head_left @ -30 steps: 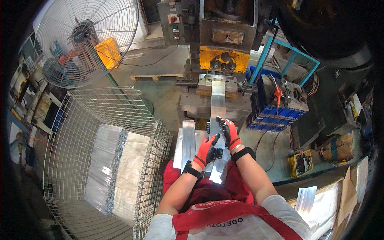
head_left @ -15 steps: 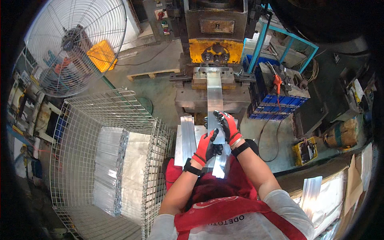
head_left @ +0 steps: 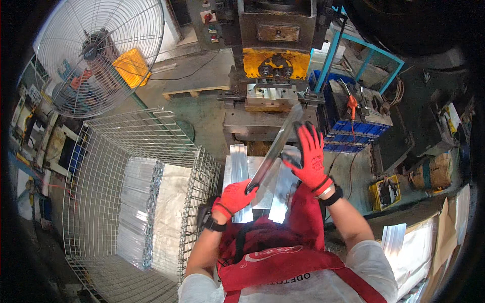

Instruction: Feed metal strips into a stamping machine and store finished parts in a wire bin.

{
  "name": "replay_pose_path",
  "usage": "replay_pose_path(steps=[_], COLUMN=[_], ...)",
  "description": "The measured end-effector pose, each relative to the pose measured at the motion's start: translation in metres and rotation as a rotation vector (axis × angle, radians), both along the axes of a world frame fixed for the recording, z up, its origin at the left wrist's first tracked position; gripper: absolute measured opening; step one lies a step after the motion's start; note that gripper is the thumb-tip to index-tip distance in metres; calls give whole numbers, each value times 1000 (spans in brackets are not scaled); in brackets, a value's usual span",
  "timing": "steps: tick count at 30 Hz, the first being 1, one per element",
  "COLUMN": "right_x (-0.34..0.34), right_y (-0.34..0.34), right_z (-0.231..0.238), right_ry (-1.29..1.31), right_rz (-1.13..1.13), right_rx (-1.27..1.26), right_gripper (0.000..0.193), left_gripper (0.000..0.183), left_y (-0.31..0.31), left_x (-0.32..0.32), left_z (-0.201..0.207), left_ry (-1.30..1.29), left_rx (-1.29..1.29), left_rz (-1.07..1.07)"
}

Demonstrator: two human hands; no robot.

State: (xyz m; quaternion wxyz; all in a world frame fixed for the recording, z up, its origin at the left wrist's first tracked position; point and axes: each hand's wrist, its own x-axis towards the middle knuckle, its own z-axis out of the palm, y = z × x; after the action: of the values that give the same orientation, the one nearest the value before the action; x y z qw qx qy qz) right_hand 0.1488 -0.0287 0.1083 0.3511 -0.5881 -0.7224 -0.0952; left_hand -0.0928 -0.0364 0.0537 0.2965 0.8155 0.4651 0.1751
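My left hand (head_left: 236,196), in a red glove with black fingertips, is closed round the near end of a long flat metal strip (head_left: 277,147). The strip slants up and to the right, edge partly toward me, its far end in front of the press die (head_left: 272,94). Just right of the strip my right hand (head_left: 311,157) is open, fingers spread and pointing away. Below the hands, a small metal-topped stand (head_left: 260,202) carries metal strips (head_left: 239,164) on its left and more strips (head_left: 284,192) on its right.
A wire basket (head_left: 194,212) with stacked strips stands at my left, a large fan (head_left: 91,50) behind it. The press (head_left: 278,33) rises ahead. Blue crates (head_left: 353,132) with an orange air gun (head_left: 352,103) are right of it. A yellow bin (head_left: 386,194) sits farther right.
The strip has come out of the die and turned from straight ahead to a rightward slant. My left hand moved left with it; my right hand let go and moved right.
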Motion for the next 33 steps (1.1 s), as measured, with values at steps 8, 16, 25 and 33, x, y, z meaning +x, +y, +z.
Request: replay_pose_path(steps=[8,16,25,33], right_x=[19,9,2,5], right_y=[-16,20,95,109], right_z=[-12,-35,-69,-92], right_ry=[-448,1031,1243,1522], right_rz=[422,119,167,383], right_rx=[-374,-630,-414,-520], right_gripper=[16,21,25,20], left_gripper=[33,45,35,29], left_y=[5,4,7,26], left_x=[-20,10,76,85], left_z=[47,-18,-14,0], left_ry=[173,-725,-1418,-1113], left_rx=[387,-533,-1351,-1013], left_rz=[-6,245,11,93])
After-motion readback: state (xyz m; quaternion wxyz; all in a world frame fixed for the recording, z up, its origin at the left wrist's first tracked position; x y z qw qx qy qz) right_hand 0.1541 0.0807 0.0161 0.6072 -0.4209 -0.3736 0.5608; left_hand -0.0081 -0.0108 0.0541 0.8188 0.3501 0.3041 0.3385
